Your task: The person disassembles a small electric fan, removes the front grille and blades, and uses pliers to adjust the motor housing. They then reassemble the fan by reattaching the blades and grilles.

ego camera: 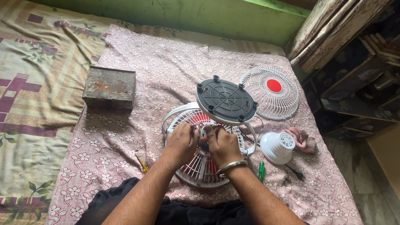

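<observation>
On the bed (32,66), both hands, left hand (182,142) and right hand (223,146), pinch the fan (200,169) middle, maybe loosening a part; next needs a firm twist.

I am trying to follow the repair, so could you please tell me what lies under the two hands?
Under the left hand and right hand lies the white fan grille with red behind it; the centre part they work on is covered.

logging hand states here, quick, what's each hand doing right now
Left hand: fingers curled, working at the centre of the white fan grille; what they grip cannot be told.
Right hand: the same, curled at the fan's centre, grip hidden.
</observation>
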